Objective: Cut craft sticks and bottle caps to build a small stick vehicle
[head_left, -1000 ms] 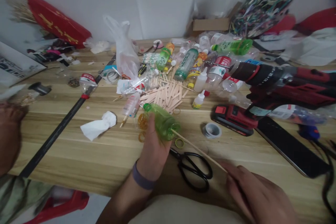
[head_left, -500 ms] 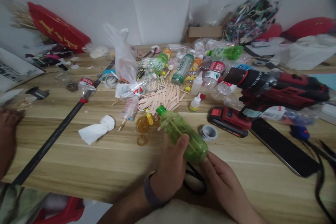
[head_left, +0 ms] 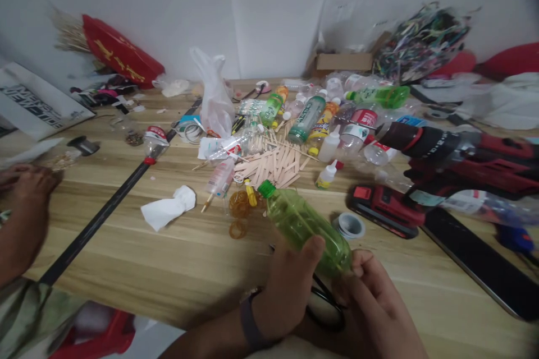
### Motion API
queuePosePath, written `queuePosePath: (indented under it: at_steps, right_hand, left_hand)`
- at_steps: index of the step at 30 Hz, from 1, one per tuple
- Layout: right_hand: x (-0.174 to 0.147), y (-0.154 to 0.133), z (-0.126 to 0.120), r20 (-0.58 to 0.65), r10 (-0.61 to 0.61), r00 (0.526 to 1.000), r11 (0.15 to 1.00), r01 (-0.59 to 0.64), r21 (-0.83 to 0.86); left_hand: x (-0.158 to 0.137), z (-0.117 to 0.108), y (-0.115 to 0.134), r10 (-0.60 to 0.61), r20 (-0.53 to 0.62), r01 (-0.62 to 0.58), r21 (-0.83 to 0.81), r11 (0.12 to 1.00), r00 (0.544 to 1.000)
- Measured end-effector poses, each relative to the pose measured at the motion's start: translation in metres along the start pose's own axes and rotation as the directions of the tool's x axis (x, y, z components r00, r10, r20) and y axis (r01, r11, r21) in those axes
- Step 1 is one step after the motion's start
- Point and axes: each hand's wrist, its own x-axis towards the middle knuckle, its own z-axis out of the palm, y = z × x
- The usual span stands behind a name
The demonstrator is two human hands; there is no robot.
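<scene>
My left hand (head_left: pixel 295 275) is closed around a clear green plastic bottle (head_left: pixel 303 219), its thumb along the near side. The bottle lies tilted, with its green cap (head_left: pixel 266 188) pointing away and to the left. At the bottle's base, the fingers of my right hand (head_left: pixel 374 291) are bent and pinch the bottom edge. Below the bottle, between my wrists, shows a black loop (head_left: pixel 326 320), partly hidden by my hands. Just right of the bottle sits a grey roll of tape (head_left: pixel 351 225). Rubber bands (head_left: pixel 238 205) lie to its left.
Wooden sticks (head_left: pixel 273 162) and several plastic bottles (head_left: pixel 307 118) cover the table's middle. A red and black cordless drill (head_left: pixel 455 157) stands at right beside a black phone (head_left: pixel 480 263). A black rod (head_left: pixel 96 224) crosses the left side. Another person's hands (head_left: pixel 31 190) rest at far left.
The view has shifted, so things on the table appear farther right and slightly lower. My right fingers have bent more at the bottle's base. More of the other person's hands shows.
</scene>
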Motion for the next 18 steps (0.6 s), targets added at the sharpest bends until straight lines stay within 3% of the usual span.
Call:
queuePosePath:
  at_steps: [8,12,15,18]
  right_hand:
    - [-0.001,-0.01,0.001,-0.001,-0.041,0.999,0.999,0.041,-0.024]
    - [0.0,-0.013,0.001,0.066,0.043,0.997,0.988,-0.032,-0.148]
    - [-0.003,-0.012,-0.005,0.102,0.0,0.995,0.911,0.042,-0.41]
    - [-0.008,-0.017,-0.012,0.136,-0.127,0.983,0.735,0.185,-0.653]
  left_hand:
    - [-0.004,0.006,-0.006,-0.021,0.028,0.024,-0.116,0.993,0.999]
    - [-0.003,0.003,-0.011,0.011,-0.035,-0.017,-0.152,0.988,0.999]
    - [-0.002,-0.007,-0.01,-0.005,-0.094,-0.008,-0.135,0.991,0.996]
    - [-0.002,-0.021,-0.013,-0.023,-0.192,-0.013,-0.185,0.983,0.981]
